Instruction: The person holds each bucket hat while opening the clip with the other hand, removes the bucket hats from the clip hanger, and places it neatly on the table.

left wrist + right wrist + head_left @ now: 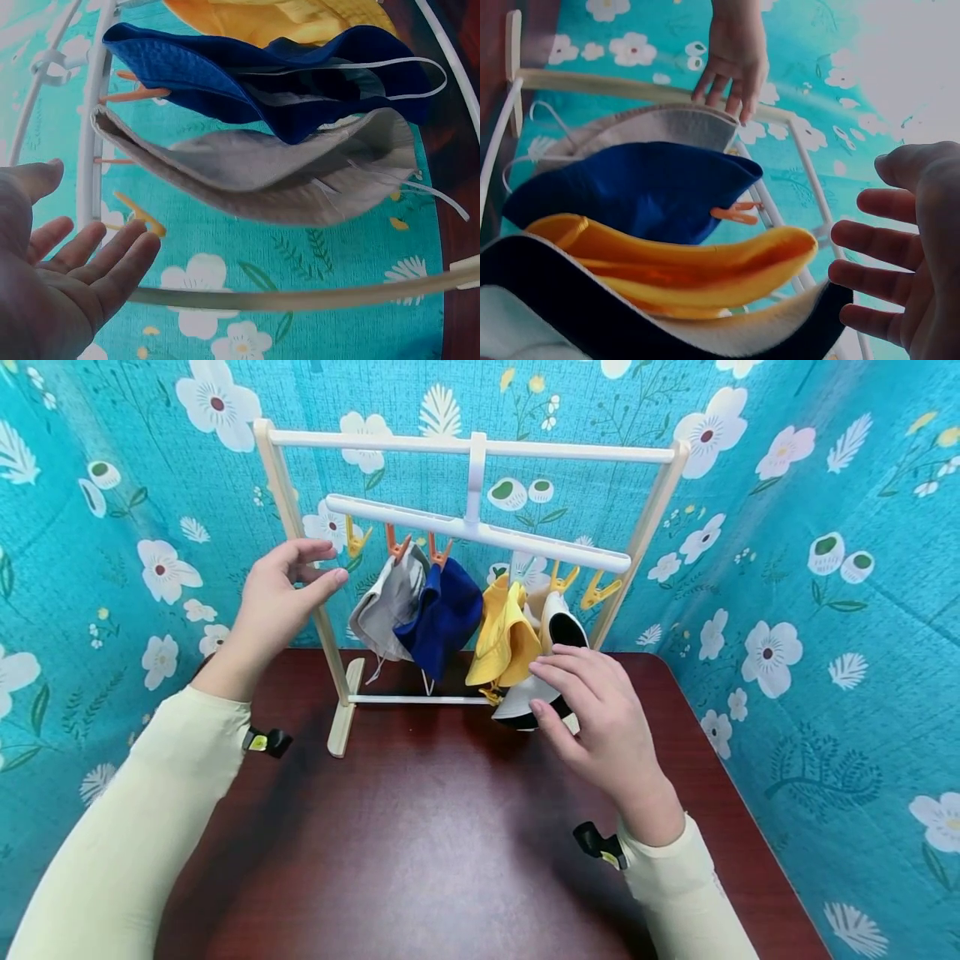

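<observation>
Fingers apart on the left hand [277,585], thumb well separated, just beside the rack's [281,485] left upright and near a yellow clip. Fingers loosely extended and parted on the right hand [600,718] too, thumb spread, back turned upward, just beside the black-and-white hat [519,700]; cannot tell whether touching. Both forearms reaching forward in pale sleeves [120,852].

Hanging in a row above the far edge of the desk [435,843]: four cloth hats. Leftmost, a grey hat [382,618], limp, matte, folded to a shell shape, with a thin white cord. Next, a deep blue hat [447,618], stitched at the brim, also trailing a cord. Then a yellow hat [491,643], softly flared. Rightmost, the black-and-white one, curved and pale outside with dark lining.

Counted along the white, smooth hanger [405,518]: six clips, namely three yellow clips [596,593], two orange clips [397,547] and one pale clip [519,567]. Hung by its hook from a white top bar [375,441], between two flat wooden uprights; a slim white rod [390,699] below. Left foot of rack near the desk's far left corner. Glossy, dark reddish desktop; behind, teal flowered cloth [772,568].
</observation>
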Demonstrator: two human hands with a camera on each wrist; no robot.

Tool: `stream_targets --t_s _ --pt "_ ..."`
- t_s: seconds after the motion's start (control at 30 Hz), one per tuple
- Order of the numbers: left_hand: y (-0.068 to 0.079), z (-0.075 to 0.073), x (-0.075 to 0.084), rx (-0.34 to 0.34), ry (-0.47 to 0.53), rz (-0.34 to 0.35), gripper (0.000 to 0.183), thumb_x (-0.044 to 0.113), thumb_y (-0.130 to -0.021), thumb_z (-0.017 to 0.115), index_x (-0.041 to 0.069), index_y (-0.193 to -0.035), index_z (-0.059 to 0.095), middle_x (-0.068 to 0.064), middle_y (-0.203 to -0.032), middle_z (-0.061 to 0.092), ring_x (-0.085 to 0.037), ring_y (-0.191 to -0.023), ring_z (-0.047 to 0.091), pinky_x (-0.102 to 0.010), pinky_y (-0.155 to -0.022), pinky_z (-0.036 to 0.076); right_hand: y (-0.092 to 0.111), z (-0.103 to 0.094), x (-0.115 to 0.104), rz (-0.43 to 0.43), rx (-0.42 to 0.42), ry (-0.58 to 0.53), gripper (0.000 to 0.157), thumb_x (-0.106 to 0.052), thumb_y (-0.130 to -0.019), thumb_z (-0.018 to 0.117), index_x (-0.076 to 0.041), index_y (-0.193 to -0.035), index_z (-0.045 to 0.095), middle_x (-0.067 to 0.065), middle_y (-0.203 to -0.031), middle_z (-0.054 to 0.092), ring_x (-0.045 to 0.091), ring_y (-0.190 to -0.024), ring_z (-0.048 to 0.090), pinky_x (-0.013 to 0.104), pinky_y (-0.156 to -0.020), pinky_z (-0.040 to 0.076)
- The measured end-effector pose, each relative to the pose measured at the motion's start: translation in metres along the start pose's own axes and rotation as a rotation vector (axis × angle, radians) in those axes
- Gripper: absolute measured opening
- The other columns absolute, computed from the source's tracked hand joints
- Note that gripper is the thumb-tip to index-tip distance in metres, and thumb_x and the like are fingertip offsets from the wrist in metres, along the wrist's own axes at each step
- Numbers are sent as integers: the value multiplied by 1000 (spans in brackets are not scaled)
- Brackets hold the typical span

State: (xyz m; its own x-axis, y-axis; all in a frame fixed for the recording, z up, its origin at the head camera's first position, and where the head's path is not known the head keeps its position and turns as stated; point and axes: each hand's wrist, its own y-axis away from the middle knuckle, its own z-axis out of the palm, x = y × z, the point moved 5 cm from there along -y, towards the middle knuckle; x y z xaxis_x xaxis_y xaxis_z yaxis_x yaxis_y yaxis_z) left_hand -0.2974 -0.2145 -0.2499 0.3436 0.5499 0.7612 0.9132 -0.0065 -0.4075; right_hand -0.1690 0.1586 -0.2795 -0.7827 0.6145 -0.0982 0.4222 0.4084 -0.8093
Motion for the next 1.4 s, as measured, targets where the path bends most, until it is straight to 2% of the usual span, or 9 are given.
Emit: stream_targets --t_s 0.13,0.3,0.47,0.67,0.9,1.17,1.4 --pt "-4 5 7 8 19 2 55 44 -96 69 20 -144 58 -5 -141 64 -14 -108 69 -20 -81 54 -4 9 -5 -31 -7 -27 41 -37 -101 61 -7 -126 72 10 -124 72 33 -124 62 50 -109 42" --pt "-12 15 14 -30 18 -7 58 46 -96 69 19 -146 56 -4 -142 63 -20 -114 68 -22 -80 54 -8 23 -10 -61 -11 -59 40 -36 -102 60 -6 -124 72 10 -122 72 33 -121 63 50 -109 43" --pt "-22 22 19 -68 -24 -44 58 48 -97 67 21 -147 55 -1 -145 61 -20 -118 67 -34 -89 57 -9 36 -13 -68 -19 -84 39 -35 -102 60 -6 -124 72 9 -121 72 32 -121 63 48 -109 43" --pt "-31 30 22 -82 -53 -58 61 50 -97 66 19 -148 54 -4 -148 59 -22 -127 63 -46 -101 53 -11 48 -14 -40 -55 -112 38 -35 -101 62 -8 -126 71 6 -124 71 29 -123 62 45 -109 43" --pt "-38 41 20 -112 -62 -82 66 51 -96 68 19 -151 51 -4 -148 59 -22 -130 60 -45 -103 52 -11 59 -14 -14 -95 -137 37 -32 -98 67 -10 -127 71 4 -126 70 25 -127 60 44 -111 42" --pt "-44 54 14 -123 13 -98 69 51 -96 67 16 -152 49 -5 -147 60 -21 -131 60 -43 -105 50 -11 71 -14 -3 -108 -181 36 -31 -96 70 -10 -126 71 5 -123 70 22 -121 61 42 -109 43" --pt "-46 57 14 -126 -23 -116 69 54 -95 66 16 -151 50 -7 -145 61 -25 -130 60 -45 -103 51 -10 87 -15 39 -185 -161 41 -38 -95 72 -14 -127 70 2 -123 69 19 -122 60 40 -109 43"
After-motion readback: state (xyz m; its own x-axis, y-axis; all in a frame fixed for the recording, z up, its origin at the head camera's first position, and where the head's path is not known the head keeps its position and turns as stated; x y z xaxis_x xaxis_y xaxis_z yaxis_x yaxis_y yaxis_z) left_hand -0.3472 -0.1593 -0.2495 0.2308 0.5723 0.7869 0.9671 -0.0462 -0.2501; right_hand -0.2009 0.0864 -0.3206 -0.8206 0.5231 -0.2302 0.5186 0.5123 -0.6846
